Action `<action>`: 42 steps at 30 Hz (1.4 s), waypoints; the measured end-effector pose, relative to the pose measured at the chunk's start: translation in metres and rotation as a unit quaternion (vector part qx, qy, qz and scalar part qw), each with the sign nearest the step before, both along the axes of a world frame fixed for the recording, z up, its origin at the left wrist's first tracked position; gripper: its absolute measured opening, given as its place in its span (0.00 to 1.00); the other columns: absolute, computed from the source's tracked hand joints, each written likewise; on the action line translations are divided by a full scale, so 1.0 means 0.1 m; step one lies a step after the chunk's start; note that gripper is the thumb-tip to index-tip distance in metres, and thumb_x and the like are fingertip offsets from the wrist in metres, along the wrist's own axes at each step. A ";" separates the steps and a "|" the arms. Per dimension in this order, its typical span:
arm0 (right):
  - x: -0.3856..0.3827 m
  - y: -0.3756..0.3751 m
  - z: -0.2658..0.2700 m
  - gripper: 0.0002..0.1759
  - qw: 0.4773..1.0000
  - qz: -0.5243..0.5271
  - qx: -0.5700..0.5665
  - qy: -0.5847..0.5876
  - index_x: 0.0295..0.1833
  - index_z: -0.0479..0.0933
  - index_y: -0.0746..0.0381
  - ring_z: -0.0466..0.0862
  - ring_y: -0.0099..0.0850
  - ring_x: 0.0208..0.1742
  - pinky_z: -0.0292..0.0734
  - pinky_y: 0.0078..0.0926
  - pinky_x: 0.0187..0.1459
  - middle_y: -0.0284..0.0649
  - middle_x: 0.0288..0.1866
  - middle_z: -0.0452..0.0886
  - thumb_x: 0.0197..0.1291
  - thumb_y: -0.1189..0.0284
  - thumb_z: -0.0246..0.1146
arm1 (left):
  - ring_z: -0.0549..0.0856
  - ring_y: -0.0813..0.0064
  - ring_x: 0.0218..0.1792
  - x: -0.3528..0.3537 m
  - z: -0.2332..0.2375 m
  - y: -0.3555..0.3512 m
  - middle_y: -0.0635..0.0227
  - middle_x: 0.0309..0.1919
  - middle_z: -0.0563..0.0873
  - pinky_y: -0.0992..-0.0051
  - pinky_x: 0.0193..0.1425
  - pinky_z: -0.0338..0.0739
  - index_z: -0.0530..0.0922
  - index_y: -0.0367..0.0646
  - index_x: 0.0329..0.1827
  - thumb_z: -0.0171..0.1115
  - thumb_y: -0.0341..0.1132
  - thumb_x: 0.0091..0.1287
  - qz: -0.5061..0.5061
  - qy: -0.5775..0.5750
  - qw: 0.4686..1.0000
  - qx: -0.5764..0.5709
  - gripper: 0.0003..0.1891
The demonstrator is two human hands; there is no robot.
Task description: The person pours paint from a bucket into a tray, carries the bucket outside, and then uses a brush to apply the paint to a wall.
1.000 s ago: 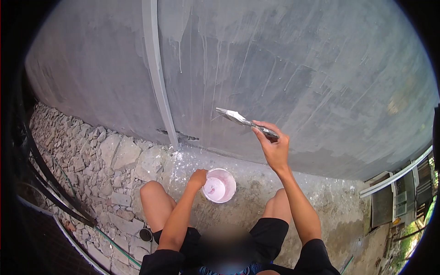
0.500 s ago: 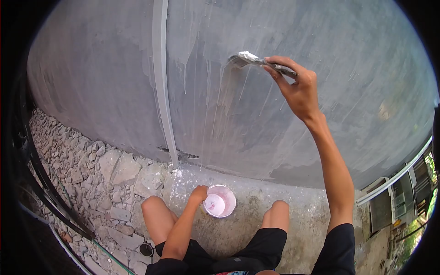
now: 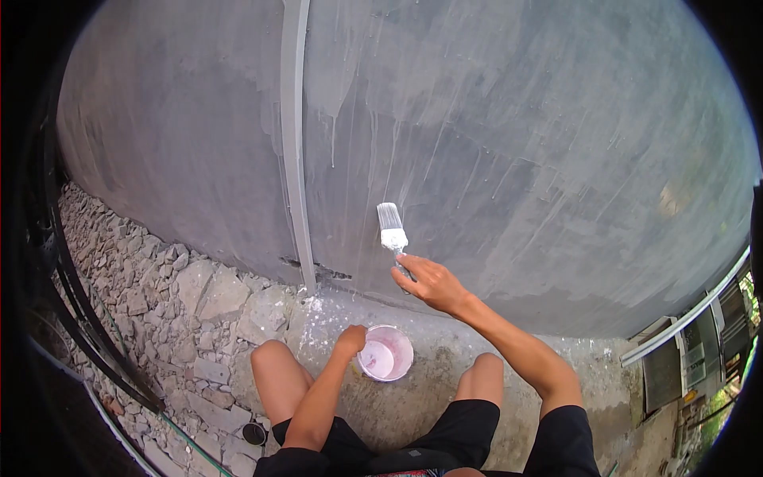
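My right hand (image 3: pixel 430 282) is closed around the handle of a paintbrush (image 3: pixel 393 228), whose bristles and ferrule are coated white. The bristles point up and lie against the lower part of the grey wall (image 3: pixel 509 191), which has pale drips running down it. Below, my left hand (image 3: pixel 350 340) grips the left rim of a bucket (image 3: pixel 405 343) with pinkish-white paint inside. The bucket sits between my knees, over the concrete ledge.
A light grey vertical strip (image 3: pixel 294 143) runs down the wall left of the brush. Broken rubble (image 3: pixel 151 294) covers the ground on the left, with dark curved bars (image 3: pixel 87 318) beside it. A dark round pipe opening (image 3: pixel 254 433) lies near my left leg.
My right hand has brought the brush down and to the left, from high on the wall to low near the bucket. My left hand still holds the bucket rim.
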State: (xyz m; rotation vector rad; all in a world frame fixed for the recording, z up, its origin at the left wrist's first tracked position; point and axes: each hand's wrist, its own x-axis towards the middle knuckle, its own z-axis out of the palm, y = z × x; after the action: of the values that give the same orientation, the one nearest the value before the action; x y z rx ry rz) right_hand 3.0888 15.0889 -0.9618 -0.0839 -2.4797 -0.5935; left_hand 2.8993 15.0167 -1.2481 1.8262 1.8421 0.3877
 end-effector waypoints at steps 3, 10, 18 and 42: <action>-0.01 -0.07 -0.06 0.17 0.998 0.013 -0.056 0.006 0.51 0.77 0.62 0.85 0.43 0.54 0.83 0.35 0.53 0.52 0.56 0.80 0.54 0.79 0.62 | 0.90 0.54 0.31 0.01 0.18 -0.03 0.45 0.35 0.87 0.60 0.40 0.86 0.84 0.34 0.41 0.54 0.25 0.62 0.035 -0.039 0.998 -0.040 0.11; 0.11 0.08 0.65 0.17 0.968 -0.044 -0.239 0.063 0.51 0.77 0.61 0.85 0.46 0.42 0.83 0.39 0.41 0.45 0.51 0.83 0.54 0.81 0.65 | 0.89 0.52 0.38 0.02 0.11 0.02 0.45 0.37 0.87 0.59 0.44 0.85 0.84 0.35 0.42 0.53 0.25 0.63 0.006 -0.023 0.998 -0.058 0.12; -0.11 0.04 2.25 0.14 0.986 -0.019 -0.118 0.115 0.51 0.79 0.61 0.86 0.40 0.38 0.83 0.33 0.38 0.43 0.43 0.86 0.58 0.80 0.66 | 0.89 0.53 0.37 0.00 -0.44 0.17 0.48 0.35 0.88 0.61 0.43 0.85 0.85 0.41 0.44 0.61 0.26 0.55 0.019 0.038 0.999 0.034 0.14; -0.39 0.13 0.92 0.17 0.979 -0.024 -0.201 0.036 0.52 0.76 0.61 0.85 0.46 0.41 0.83 0.40 0.40 0.44 0.51 0.84 0.55 0.81 0.65 | 0.87 0.55 0.49 0.10 0.14 -0.01 0.50 0.45 0.87 0.57 0.53 0.82 0.84 0.43 0.48 0.62 0.31 0.60 0.051 0.025 0.995 -0.084 0.13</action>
State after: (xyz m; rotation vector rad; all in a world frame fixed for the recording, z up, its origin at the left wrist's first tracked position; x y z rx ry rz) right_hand 3.0498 15.1015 -0.8697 -0.3163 -2.4965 -0.0972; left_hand 2.9093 15.0155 -1.2339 1.6479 1.9442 0.2166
